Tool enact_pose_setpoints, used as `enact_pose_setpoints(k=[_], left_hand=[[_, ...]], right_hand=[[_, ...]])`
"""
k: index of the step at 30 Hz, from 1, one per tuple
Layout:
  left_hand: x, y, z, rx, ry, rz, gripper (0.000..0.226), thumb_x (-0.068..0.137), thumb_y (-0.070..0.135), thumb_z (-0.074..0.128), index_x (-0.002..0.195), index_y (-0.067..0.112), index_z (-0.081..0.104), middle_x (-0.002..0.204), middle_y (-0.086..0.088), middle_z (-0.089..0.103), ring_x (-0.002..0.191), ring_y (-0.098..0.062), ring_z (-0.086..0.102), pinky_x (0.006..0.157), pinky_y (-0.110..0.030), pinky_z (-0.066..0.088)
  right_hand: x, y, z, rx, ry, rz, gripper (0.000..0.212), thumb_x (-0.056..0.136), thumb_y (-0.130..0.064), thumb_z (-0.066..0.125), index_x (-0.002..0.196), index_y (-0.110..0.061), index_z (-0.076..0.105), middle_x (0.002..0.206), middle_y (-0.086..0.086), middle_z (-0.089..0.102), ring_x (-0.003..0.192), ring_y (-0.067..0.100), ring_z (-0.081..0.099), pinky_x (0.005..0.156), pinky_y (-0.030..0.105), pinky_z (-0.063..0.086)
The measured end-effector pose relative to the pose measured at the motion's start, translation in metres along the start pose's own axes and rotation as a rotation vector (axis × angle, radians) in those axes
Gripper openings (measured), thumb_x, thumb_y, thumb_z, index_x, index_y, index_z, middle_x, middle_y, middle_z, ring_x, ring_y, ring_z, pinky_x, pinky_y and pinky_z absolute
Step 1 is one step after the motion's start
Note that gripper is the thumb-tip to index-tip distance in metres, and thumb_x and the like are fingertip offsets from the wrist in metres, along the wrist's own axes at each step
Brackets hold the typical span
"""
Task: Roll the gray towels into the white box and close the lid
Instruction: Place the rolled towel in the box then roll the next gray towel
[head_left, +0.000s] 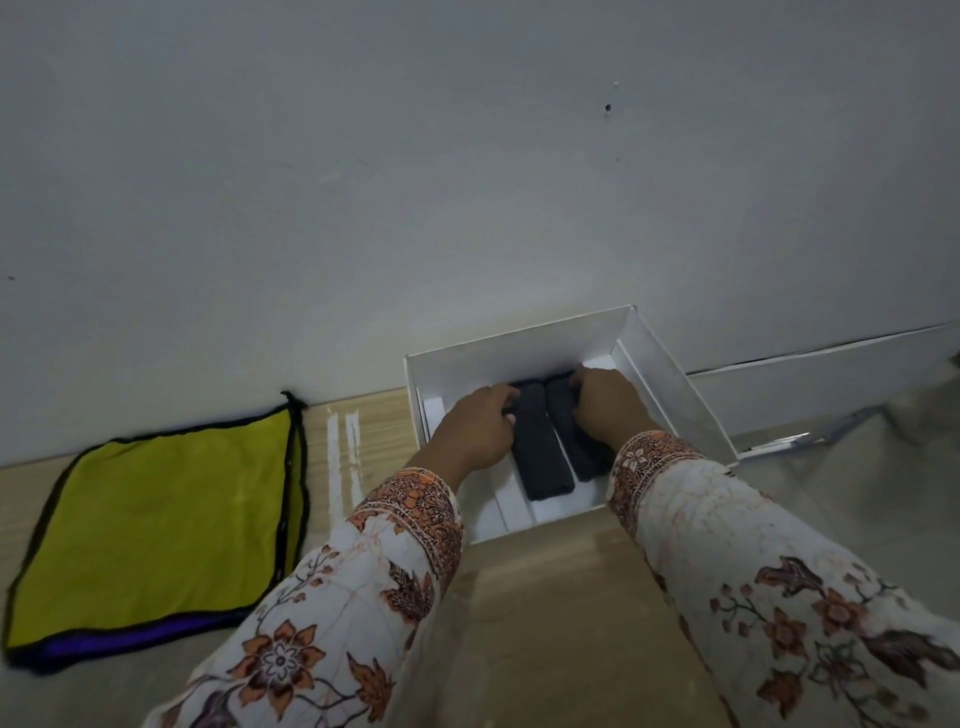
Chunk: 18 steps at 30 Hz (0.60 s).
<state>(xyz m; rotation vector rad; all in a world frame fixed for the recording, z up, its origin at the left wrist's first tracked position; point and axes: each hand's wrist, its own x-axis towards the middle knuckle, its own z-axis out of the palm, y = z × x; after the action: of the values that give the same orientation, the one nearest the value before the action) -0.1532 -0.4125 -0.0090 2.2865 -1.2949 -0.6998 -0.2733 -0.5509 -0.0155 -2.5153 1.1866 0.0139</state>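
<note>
Inside the open white cardboard box (561, 338), two rolled dark gray towels (545, 457) fill the middle, with both hands pressed against their outer sides; bare floor shows in the left part and at the near edge. The box backs against the gray wall (467, 182). On the wooden worktop (545, 597), the strip between box and flat yellow cloth with black edging (156, 519) is free.

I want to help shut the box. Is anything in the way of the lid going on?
Yes. Both hands, left and right, are inside the white box, pressing on the two rolled gray towels. The lid lies off to the right.
</note>
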Motion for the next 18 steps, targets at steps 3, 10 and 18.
enact_pose_setpoints(k=[3, 10, 18], left_hand=[[0.004, 0.005, 0.004, 0.099, -0.072, 0.021, 0.048, 0.094, 0.011, 0.045, 0.141, 0.018, 0.043, 0.145, -0.009, 0.045, 0.130, -0.030, 0.044, 0.107, -0.038, 0.039], [0.017, 0.013, 0.017, 0.522, -0.229, 0.129, 0.055, 0.090, 0.010, 0.046, 0.144, 0.016, 0.036, 0.149, -0.009, 0.035, 0.131, -0.035, 0.038, 0.098, -0.046, 0.041], [0.012, 0.006, 0.034, 0.667, -0.192, 0.169, 0.077, 0.080, 0.032, 0.070, 0.145, 0.015, 0.033, 0.151, -0.013, 0.026, 0.134, -0.035, 0.031, 0.105, -0.047, 0.035]], right_hand=[[0.003, 0.003, 0.002, 0.039, -0.076, -0.018, 0.044, 0.087, -0.005, 0.055, 0.131, -0.011, 0.056, 0.131, 0.015, 0.059, 0.120, 0.032, 0.054, 0.099, 0.034, 0.043], [0.000, 0.008, -0.004, -0.044, -0.151, -0.151, 0.049, 0.086, -0.002, 0.054, 0.132, -0.018, 0.058, 0.136, 0.011, 0.054, 0.125, 0.028, 0.050, 0.105, 0.034, 0.041], [-0.010, 0.009, -0.012, -0.075, -0.135, -0.075, 0.038, 0.076, -0.008, 0.065, 0.114, -0.013, 0.060, 0.119, 0.013, 0.059, 0.110, 0.030, 0.057, 0.089, 0.032, 0.047]])
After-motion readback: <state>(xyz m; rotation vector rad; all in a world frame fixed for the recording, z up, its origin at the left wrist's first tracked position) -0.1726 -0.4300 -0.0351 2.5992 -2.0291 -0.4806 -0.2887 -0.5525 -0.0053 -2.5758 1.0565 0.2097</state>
